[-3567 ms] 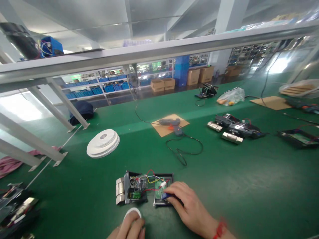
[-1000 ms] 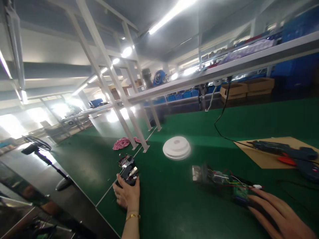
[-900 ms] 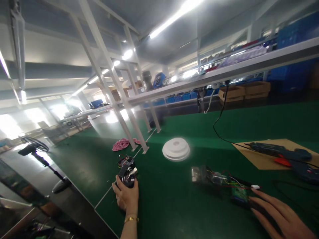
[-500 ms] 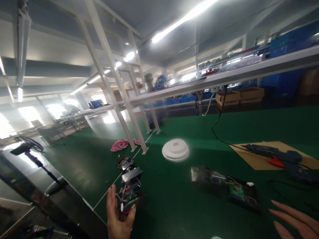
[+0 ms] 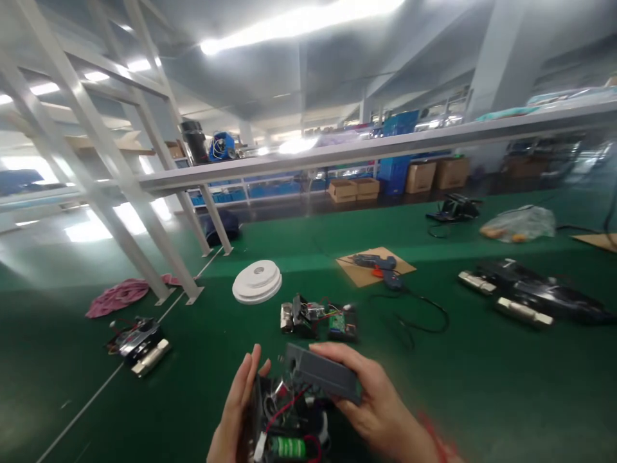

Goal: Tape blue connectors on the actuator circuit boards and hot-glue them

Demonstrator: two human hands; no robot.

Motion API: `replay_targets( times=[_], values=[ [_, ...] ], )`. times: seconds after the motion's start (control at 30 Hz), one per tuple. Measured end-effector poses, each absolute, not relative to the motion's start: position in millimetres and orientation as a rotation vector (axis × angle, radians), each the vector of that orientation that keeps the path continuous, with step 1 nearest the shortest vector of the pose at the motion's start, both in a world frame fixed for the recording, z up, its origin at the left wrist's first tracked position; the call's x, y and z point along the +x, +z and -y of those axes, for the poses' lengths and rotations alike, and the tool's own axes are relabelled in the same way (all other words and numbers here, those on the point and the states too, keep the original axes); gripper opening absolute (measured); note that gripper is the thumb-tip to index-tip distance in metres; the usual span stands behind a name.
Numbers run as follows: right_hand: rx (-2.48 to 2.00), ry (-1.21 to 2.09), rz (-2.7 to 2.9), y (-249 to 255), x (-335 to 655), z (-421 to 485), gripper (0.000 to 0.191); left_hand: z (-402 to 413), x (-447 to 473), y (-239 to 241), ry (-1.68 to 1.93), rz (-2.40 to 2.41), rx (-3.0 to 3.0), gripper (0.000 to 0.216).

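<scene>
My left hand (image 5: pixel 234 411) supports the side of an open black device housing (image 5: pixel 258 411) low in the head view, its fingers upright along the wall. Inside show red wires, a white connector (image 5: pixel 261 445) and a green cylinder (image 5: pixel 288 446) that looks like a battery. My right hand (image 5: pixel 380 399) grips a dark grey plastic part (image 5: pixel 324 373) between thumb and fingers, tilted just above the housing. Whether the two pieces are joined is hidden. Just beyond lies a similar opened unit (image 5: pixel 304 319) with a green circuit board (image 5: pixel 337 323).
Another opened unit (image 5: pixel 139 344) sits left, near a pink cloth (image 5: pixel 120 296). A white round spool (image 5: pixel 257 283) and a glue gun (image 5: pixel 380 262) on cardboard (image 5: pixel 359 275) stand behind. Right are black units with metal fittings (image 5: pixel 524 311) and a plastic bag (image 5: pixel 523 223). A raised shelf (image 5: pixel 337 153) crosses behind.
The view has turned right. My left hand has brought the device housing in front of me. My right hand, spread at the right edge before, now grips the grey plastic part over it.
</scene>
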State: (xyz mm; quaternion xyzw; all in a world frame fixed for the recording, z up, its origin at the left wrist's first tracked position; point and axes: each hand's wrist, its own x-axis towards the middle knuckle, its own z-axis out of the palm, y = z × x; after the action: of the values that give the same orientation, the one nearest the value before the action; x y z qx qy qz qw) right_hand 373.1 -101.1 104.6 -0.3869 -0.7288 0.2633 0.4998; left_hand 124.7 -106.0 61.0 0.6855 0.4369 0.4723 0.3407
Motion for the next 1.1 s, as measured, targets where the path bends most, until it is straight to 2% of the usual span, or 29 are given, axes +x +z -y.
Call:
replay_targets(
  times=[0.13, 0.23, 0.3, 0.4, 0.53, 0.67, 0.83, 1.0, 1.1],
  values=[
    [-0.965, 0.454, 1.649, 97, 389, 117, 0.041, 97, 136, 65, 1.209, -0.985, 1.704, 0.106],
    [-1.144, 0.615, 1.541, 99, 393, 124, 0.032, 91, 142, 74, 1.126, -0.936, 1.609, 0.111],
    [-1.253, 0.763, 1.443, 99, 395, 125, 0.036, 85, 146, 81, 1.014, -0.959, 1.595, 0.113],
    [-1.346, 0.836, 1.353, 96, 401, 123, 0.042, 70, 152, 93, 0.763, -1.038, 1.661, 0.099],
    [-1.515, 0.776, 1.5, 92, 414, 116, 0.036, 43, 161, 114, 0.44, -0.999, 1.633, 0.076],
    [-1.552, 0.878, 1.634, 93, 429, 107, 0.04, 19, 166, 128, 0.259, -0.819, 1.397, 0.07],
    [-1.378, 1.34, 1.347, 74, 441, 95, 0.051, -5, 176, 106, 0.146, -0.635, 1.234, 0.079],
    [-1.351, 1.342, 1.23, 39, 445, 87, 0.059, -22, 193, 76, 0.091, -0.569, 1.195, 0.069],
    [-1.352, 1.335, 1.188, 28, 447, 87, 0.057, -30, 200, 71, 0.08, -0.561, 1.193, 0.069]
  ],
)
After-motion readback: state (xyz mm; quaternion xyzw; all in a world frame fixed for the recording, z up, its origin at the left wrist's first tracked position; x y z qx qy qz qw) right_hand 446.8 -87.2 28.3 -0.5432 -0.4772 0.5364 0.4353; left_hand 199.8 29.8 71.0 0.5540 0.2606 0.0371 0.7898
